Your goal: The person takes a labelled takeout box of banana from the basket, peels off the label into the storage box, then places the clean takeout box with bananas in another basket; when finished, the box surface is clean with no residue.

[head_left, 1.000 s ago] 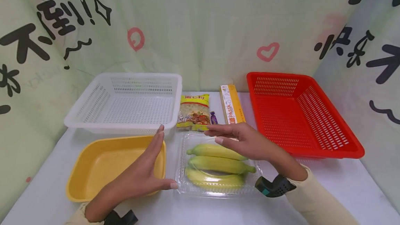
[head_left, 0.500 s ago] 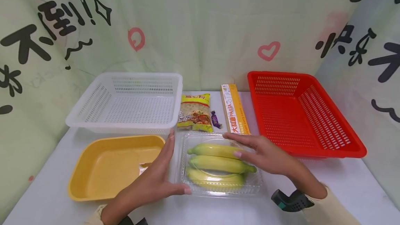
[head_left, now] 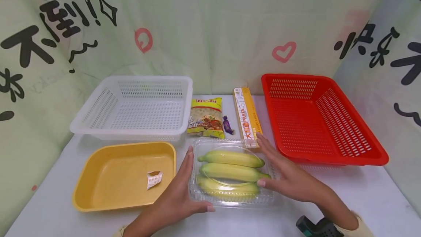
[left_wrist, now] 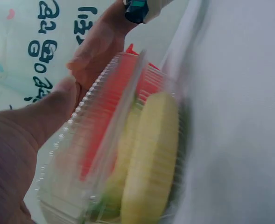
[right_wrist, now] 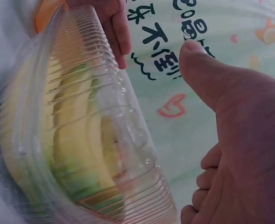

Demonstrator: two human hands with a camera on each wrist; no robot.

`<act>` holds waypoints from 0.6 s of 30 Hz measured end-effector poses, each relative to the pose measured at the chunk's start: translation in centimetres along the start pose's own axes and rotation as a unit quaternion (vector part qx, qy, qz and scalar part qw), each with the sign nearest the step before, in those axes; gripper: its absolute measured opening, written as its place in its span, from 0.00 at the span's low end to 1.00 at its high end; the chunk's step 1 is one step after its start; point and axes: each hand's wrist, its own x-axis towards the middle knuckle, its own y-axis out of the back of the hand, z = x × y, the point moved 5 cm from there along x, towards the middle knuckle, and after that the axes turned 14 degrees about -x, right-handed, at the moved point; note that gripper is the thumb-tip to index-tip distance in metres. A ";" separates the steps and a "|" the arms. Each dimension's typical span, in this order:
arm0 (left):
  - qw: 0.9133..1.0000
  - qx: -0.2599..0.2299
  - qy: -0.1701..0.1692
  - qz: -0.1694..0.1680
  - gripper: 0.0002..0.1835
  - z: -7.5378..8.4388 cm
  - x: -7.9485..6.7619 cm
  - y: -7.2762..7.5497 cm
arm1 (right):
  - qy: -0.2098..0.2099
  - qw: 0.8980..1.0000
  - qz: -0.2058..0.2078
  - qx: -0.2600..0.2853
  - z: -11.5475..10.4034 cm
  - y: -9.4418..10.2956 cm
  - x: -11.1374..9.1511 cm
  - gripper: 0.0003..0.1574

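A clear plastic clamshell box (head_left: 243,201) with three yellow-green bananas (head_left: 233,172) inside lies near the front of the table. My left hand (head_left: 177,202) is at its left side, fingers extended along the edge and thumb by the front corner. Over on the right side, my right hand (head_left: 291,180) has its fingers stretched out, thumb overlapping the lid near the banana tips. The right wrist view shows a gap between that thumb and the box wall (right_wrist: 142,140). Through the left wrist camera, the left thumb (left_wrist: 53,107) lies close along the ridged box edge.
A yellow tub (head_left: 108,178) holding a small wrapped packet (head_left: 154,179) stands at left. Behind are a white basket (head_left: 131,132), a yellow food bag (head_left: 206,118), a purple wrapped candy (head_left: 227,125) and a pasta box (head_left: 246,114). A red basket (head_left: 332,160) is at right.
My left hand has moved right to the clamshell's left side, uncovering the packet in the tub. My right hand has moved right and down from above the box to its right side.
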 end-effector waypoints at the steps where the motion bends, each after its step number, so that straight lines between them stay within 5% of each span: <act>1: 1.000 0.004 -0.001 0.008 0.73 -0.1 0.0 -0.2 | 0.005 1.000 0.003 0.003 0.2 -0.1 -0.1 0.64; 11: 0.998 -0.011 0.031 0.050 0.74 -1.4 0.0 -1.2 | -0.046 0.997 -0.027 0.048 2.6 -2.2 -1.5 0.86; 18: 0.994 -0.032 0.075 0.067 0.75 -2.5 -0.1 -1.3 | -0.040 0.995 -0.024 0.084 3.9 -3.1 -2.5 0.90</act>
